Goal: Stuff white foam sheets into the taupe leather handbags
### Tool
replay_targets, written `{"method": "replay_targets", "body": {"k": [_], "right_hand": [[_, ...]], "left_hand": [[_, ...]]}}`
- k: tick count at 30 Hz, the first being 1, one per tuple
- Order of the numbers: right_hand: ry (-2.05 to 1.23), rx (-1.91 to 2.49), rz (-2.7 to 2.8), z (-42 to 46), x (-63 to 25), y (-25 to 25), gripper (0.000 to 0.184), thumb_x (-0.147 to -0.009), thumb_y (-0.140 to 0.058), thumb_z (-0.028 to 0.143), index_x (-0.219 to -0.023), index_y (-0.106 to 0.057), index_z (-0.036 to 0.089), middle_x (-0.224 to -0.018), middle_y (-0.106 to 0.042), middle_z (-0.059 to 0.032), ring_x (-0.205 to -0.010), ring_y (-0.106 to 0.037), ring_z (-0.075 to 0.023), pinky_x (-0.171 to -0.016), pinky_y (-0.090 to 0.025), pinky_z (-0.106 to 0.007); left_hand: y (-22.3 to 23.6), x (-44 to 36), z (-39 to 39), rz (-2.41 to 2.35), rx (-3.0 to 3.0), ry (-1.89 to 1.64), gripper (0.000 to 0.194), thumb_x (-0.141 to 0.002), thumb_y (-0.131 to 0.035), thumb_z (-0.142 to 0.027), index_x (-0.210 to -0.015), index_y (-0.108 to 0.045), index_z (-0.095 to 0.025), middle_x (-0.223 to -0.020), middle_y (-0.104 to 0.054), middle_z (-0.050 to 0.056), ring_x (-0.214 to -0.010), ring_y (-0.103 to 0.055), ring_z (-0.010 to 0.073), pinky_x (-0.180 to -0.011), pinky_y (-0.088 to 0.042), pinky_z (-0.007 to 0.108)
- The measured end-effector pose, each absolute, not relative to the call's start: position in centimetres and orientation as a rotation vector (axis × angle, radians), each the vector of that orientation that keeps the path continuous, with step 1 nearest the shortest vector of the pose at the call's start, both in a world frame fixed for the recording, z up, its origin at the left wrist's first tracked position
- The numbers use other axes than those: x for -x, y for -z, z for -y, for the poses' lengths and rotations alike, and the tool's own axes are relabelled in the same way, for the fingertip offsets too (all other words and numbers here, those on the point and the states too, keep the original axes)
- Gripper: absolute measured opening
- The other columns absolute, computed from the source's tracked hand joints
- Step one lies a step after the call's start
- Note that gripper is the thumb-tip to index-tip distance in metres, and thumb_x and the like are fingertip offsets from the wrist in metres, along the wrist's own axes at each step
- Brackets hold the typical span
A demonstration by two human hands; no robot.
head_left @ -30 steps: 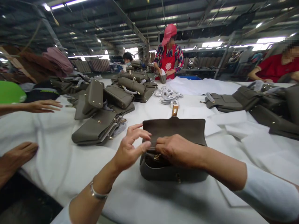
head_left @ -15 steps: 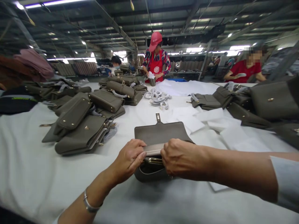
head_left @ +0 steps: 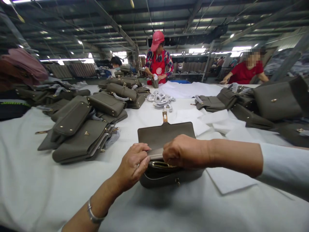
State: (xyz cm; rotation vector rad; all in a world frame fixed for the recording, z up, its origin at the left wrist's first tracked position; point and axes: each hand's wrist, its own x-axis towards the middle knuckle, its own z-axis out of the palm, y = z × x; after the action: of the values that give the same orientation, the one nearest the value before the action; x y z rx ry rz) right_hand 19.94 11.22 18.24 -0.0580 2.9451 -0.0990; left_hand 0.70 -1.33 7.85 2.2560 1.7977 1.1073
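A dark olive-grey handbag [head_left: 159, 180] stands on the white-covered table before me, its flap [head_left: 166, 133] thrown back with a gold clasp plate pointing away. My left hand [head_left: 135, 162] pinches the pale inner edge at the left of the bag's mouth. Over the right part of the mouth, my right hand [head_left: 181, 151] is closed at the gold zipper [head_left: 159, 164]. A bit of gold shows below its fingers; the exact part they pinch is mostly hidden. On the bag's front a small gold turn lock [head_left: 177, 181] is visible.
Piled handbags [head_left: 72, 141] lie at left, and more handbags [head_left: 277, 100] at right. White sheets [head_left: 229, 180] are spread right of my bag. Beyond it sit wrapped straps [head_left: 160, 100]. A person in a red cap [head_left: 158, 64] works across the table; another person in red [head_left: 248, 69] is at right.
My right hand has risen and shifted slightly left, uncovering the turn lock and more of the bag's front. My left hand keeps its hold. The whole view has shifted slightly.
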Motion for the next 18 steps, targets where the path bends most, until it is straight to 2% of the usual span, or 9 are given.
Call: {"method": "replay_targets", "body": {"k": [2, 4, 10, 13, 18], "right_hand": [[-0.242, 0.488, -3.001, -10.7, -20.4, -17.9, 0.014, -0.089, -0.051, 0.015, -0.083, -0.062, 0.017, -0.084, -0.065, -0.0032, -0.07, -0.054, -0.0156, -0.056, -0.032, -0.032], [-0.466, 0.722, -2.963, -10.5, -21.0, -17.6, 0.018, -0.091, -0.046, 0.014, -0.082, -0.061, 0.016, -0.084, -0.063, -0.0046, -0.071, -0.054, -0.0181, -0.056, -0.031, -0.035], [-0.624, 0.441, -2.856, -13.0, -25.1, -18.6, 0.017, -0.082, -0.053, 0.005, -0.071, -0.061, 0.016, -0.072, -0.062, -0.0058, -0.065, -0.053, -0.019, -0.054, -0.028, -0.035], [-0.325, 0.169, -2.892, -14.2, -27.6, -19.4, 0.021, -0.082, -0.05, 0.001, -0.076, -0.063, 0.016, -0.074, -0.064, -0.0038, -0.064, -0.053, -0.0158, -0.058, -0.033, -0.032], [0.533, -0.426, -2.954, -15.4, -30.0, -18.3, 0.021, -0.074, -0.056, 0.003, -0.086, -0.067, 0.016, -0.08, -0.066, -0.001, -0.069, -0.057, -0.0123, -0.064, -0.041, -0.025]], "left_hand": [[-7.8, -0.5, 1.2, -1.788, -2.264, -1.124, 0.025, -0.093, -0.038, -0.026, -0.08, -0.058, -0.019, -0.109, -0.06, 0.008, -0.112, -0.049, 0.021, -0.101, -0.041, 0.041], [-7.8, -0.4, 1.2, -1.772, -2.285, -1.127, 0.024, -0.092, -0.04, -0.025, -0.079, -0.059, -0.019, -0.108, -0.06, 0.007, -0.111, -0.049, 0.0204, -0.102, -0.04, 0.041], [-7.9, 0.2, 1.0, -1.751, -2.34, -1.108, 0.025, -0.091, -0.041, -0.024, -0.074, -0.059, -0.019, -0.105, -0.062, 0.007, -0.113, -0.049, 0.0202, -0.1, -0.04, 0.038], [-8.4, 0.4, 0.8, -1.796, -2.425, -1.026, 0.023, -0.091, -0.043, -0.024, -0.076, -0.059, -0.02, -0.105, -0.063, 0.005, -0.112, -0.051, 0.0201, -0.098, -0.04, 0.038], [-10.4, -1.7, 0.8, -2.145, -2.65, -0.989, 0.007, -0.087, -0.053, -0.027, -0.087, -0.058, -0.022, -0.103, -0.065, 0.005, -0.104, -0.054, 0.0247, -0.09, -0.037, 0.042]]}}
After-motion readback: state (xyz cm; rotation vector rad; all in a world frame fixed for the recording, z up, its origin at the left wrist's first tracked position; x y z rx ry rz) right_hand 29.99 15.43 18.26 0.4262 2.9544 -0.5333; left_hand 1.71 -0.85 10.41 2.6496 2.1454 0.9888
